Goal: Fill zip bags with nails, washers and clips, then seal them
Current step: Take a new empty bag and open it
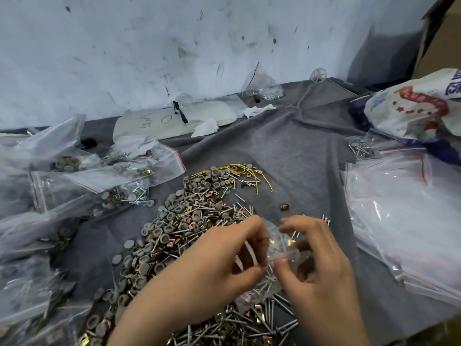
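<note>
A small clear zip bag (279, 248) with nails and brass clips inside is held up between my two hands, low in the middle of the view. My left hand (219, 265) pinches its left edge with curled fingers. My right hand (319, 260) pinches its right edge the same way. Under and left of my hands spreads a big loose pile of grey washers (159, 236), brass clips (189, 223) and nails (249, 320) on a grey cloth (287, 151).
Filled zip bags (82, 176) lie heaped at the left. A stack of clear zip bags (404, 211) lies at the right, beside a printed plastic sack (419, 106). Yellow wire ties (249, 174) lie behind the pile. A white wall stands at the back.
</note>
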Motion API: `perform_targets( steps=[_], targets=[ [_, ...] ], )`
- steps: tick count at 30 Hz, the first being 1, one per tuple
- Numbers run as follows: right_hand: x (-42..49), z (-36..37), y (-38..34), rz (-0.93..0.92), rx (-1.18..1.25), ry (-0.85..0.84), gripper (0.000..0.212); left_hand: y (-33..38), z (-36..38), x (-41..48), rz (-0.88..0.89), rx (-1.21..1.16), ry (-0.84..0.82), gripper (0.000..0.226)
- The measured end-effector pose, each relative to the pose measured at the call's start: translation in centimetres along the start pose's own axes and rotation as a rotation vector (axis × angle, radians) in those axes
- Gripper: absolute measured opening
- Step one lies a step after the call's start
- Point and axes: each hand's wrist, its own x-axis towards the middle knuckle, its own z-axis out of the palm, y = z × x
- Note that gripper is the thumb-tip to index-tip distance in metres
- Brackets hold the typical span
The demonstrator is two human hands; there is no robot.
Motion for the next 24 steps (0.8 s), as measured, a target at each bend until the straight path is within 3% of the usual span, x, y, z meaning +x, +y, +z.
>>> perform_targets(
  steps=[2, 8, 12, 15, 17, 20, 24],
  targets=[
    [0.0, -0.3, 0.1, -0.036, 0.029, 0.039, 0.023, 0.3, 0.1, 0.1, 0.056, 0.061, -0.026, 0.026],
    [0.2, -1.7, 1.2, 0.181, 0.132, 0.004, 0.008, 0.4, 0.5, -0.3, 0.066, 0.114, -0.099, 0.037],
    [0.7, -2.6, 1.7, 0.218, 0.137, -0.028, 0.009, 0.7, 0.9, -0.4, 0.083, 0.088, -0.064, 0.019],
    [0.9, -3.4, 2.3, 0.328, 0.59, -0.189, 0.024, 0.7, 0.2, -0.4, 0.097, 0.109, 0.023, 0.03],
    [1.1, -4.1, 3.3, 0.405, 0.713, -0.221, 0.039, 0.6, -0.6, -0.5, 0.081, 0.116, 0.163, 0.027],
    [1.3, -4.4, 5.4, 0.425, 0.33, -0.179, 0.014, 0.4, -1.6, -0.6, 0.055, 0.062, 0.368, 0.031],
    [0.1, -2.8, 7.2, 0.428, -0.238, -0.463, 0.021, -0.3, -2.4, -0.6, 0.042, 0.011, 0.404, 0.03]
  ],
)
